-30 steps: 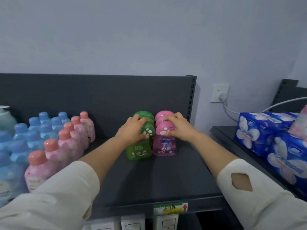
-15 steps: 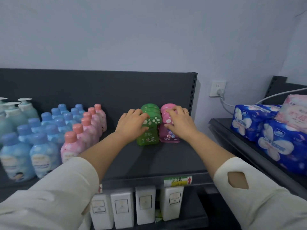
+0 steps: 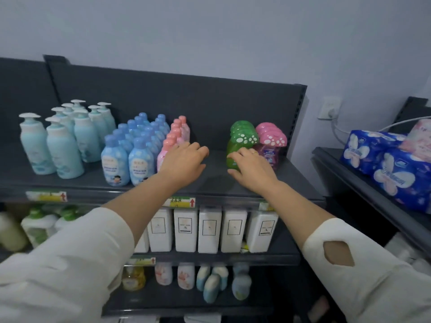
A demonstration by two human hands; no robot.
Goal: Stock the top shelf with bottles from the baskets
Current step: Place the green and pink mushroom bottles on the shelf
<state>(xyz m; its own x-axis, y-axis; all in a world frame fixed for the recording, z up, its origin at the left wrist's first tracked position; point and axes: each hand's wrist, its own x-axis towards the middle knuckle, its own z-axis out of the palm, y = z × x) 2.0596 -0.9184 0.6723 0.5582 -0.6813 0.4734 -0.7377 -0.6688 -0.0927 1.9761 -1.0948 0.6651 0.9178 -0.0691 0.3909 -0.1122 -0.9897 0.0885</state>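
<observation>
Top shelf [image 3: 217,180] mostly stocked, mid-frame gap unfilled, baskets unseen. Left hand [image 3: 184,162] relaxed, empty, over gap; right hand [image 3: 253,170] loose-fingered beside green bottles [image 3: 243,136], holding nothing.

reaching forward with both arms, side by side, a gap between them. holding the left hand [image 3: 184,162] palm down, fingers loose and a little bent, nothing in it. holding the right hand [image 3: 251,169] palm down too, fingers spread and a little bent, thumb low, a ring [image 3: 253,153] on one finger. wearing white sleeves [image 3: 65,264] on the upper arms, forearms bare.
</observation>
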